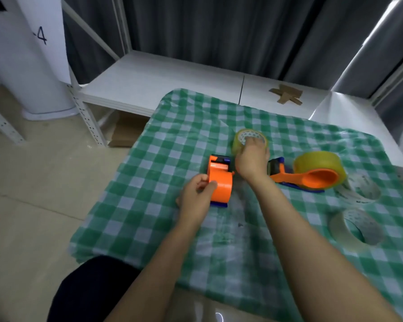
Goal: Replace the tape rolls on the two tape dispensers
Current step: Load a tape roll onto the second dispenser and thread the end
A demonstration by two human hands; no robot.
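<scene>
1. Orange plastic with a blue underside makes the near dispenser (219,182). It lies on the green checked table (163,228), a little left of the middle. As far as we can see, its drum carries no tape.
2. Our left hand (197,196) holds this dispenser at its near end. The grip is clamped on it, with thumb and fingers curled round the orange rim.
3. Our right hand (251,160) reaches past it to the fresh tape roll (239,142), just behind the dispenser. The fingers curl over the roll's upper edge, so this grip is closed on the roll.
4. We judge the roll to be stiff and rather heavy, but smooth outside, so it may slip. It is better to take it across its width, with fingers in the core hole and the thumb on the outer face.
5. The dispenser is probably light and hard. We should hold it by the drum side, away from the cutter end.
6. The roll looks yellowish and clear, thick with tape, around a white printed core.
7. The second dispenser (316,177) lies to the right and already wears a full yellow roll. Beside it are two nearly empty rolls (356,228), thin and pale.
</scene>
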